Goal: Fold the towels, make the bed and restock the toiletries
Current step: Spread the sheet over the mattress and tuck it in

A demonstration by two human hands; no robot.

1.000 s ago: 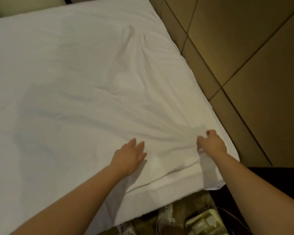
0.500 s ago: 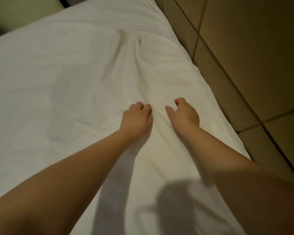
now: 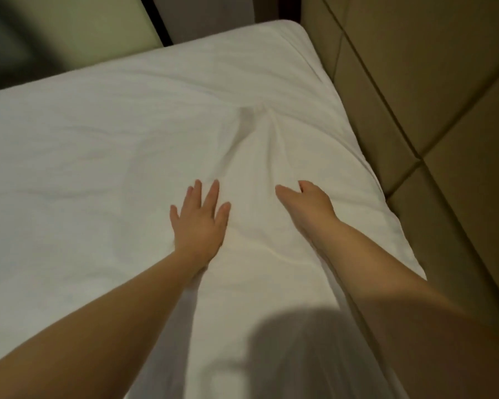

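Note:
A white bed sheet covers the bed and fills most of the view. My left hand lies flat on it with fingers spread, palm down. Just to its right, my right hand rests on the sheet on its edge, thumb stretched out, fingers mostly hidden behind the hand. A bunched crease runs away from between the two hands toward the far right corner of the bed. Neither hand holds anything.
A padded tan wall panel runs along the bed's right edge. A pale green headboard panel stands past the far edge, with a dark gap beside it. My shadow falls on the sheet near the bottom.
Both hands have moved up the bed from its foot corner. The right hand let go of the sheet corner it gripped. The left hand's fingers have gone from curled to spread flat.

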